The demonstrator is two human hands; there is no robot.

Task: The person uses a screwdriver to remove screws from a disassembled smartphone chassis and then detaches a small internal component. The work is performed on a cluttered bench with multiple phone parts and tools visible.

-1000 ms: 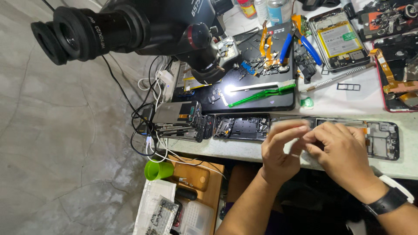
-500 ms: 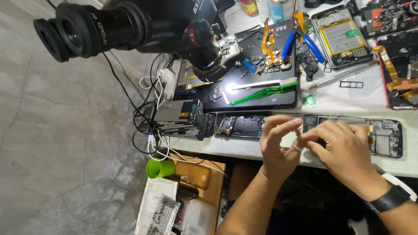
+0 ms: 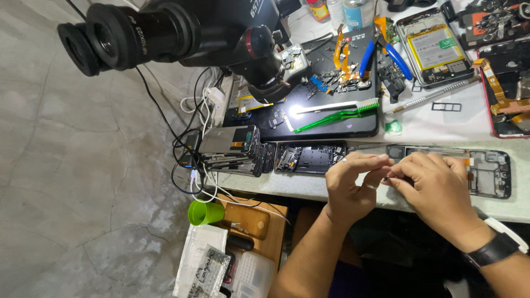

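My left hand (image 3: pixel 353 185) and my right hand (image 3: pixel 436 190) meet at the front edge of a white workbench (image 3: pixel 430 124), fingertips pinched together on a tiny dark part (image 3: pixel 386 179). A ring sits on one left finger, a dark watch (image 3: pixel 494 248) on my right wrist. Just behind my hands lies an opened phone frame (image 3: pixel 486 171), partly hidden by the right hand. A second opened phone frame (image 3: pixel 309 157) lies to its left.
A black microscope (image 3: pixel 171 33) hangs over a dark work mat (image 3: pixel 331 124) holding a green brush (image 3: pixel 337 115), flex cables and blue-handled pliers (image 3: pixel 395 55). A stack of phones (image 3: pixel 232 149), tangled cables, a green cup (image 3: pixel 205 212) and a wooden drawer (image 3: pixel 251 221) stand at left.
The view has shifted slightly. My fingertips have drawn closer together around the small part; both hands stay at the bench's front edge.
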